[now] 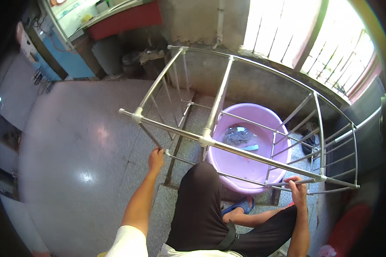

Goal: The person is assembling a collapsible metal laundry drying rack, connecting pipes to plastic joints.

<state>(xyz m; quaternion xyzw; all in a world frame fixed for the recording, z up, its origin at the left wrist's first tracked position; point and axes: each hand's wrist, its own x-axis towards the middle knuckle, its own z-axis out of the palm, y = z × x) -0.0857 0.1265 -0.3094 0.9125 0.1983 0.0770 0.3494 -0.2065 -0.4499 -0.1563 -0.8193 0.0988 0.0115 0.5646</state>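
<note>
In front of me stands a metal tube rack (171, 128) with white plastic joints, its frame stretching from left of centre to the right. My left hand (156, 160) is closed round a thin tube at the rack's near left corner, just beside a joint. On the right, my right hand (297, 191) grips a lower tube near the rack's right end, fingers curled over it. Seen through the frame is a round purple basin (218, 160) with water. Dark cloth (237, 134) and a light blue thing (250, 147), perhaps a brush, are inside the basin.
Barred windows (283, 30) light the far right wall. A grey bin (107, 57) stands below a red-fronted counter (124, 21) at the far left. Near me are my bent knees and a blue slipper (240, 206) on one foot. Something red (351, 229) shows at the lower right.
</note>
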